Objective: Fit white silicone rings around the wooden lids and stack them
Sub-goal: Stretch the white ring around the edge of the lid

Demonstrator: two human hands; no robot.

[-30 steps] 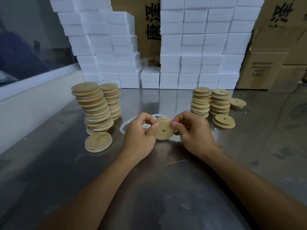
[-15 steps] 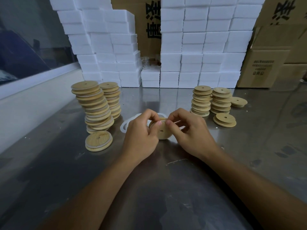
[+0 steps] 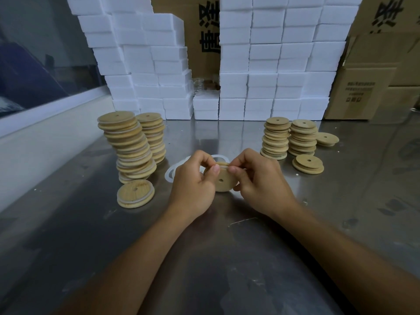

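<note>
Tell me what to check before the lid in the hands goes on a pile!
1. Both hands hold the lid: ok. The left hand and right hand pinch it from either side.
2. Ring all the way round the lid: cannot tell. The fingers hide most of its edge.
3. A safe pile to put it on: not ok for the tall stack, which leans. The single ringed lid beside it lies flat and looks a steadier place.
4. More rings ready: ok. Loose rings lie on the table behind the hands.
5. More bare lids ready: ok. Two bare stacks stand on the right.
</note>
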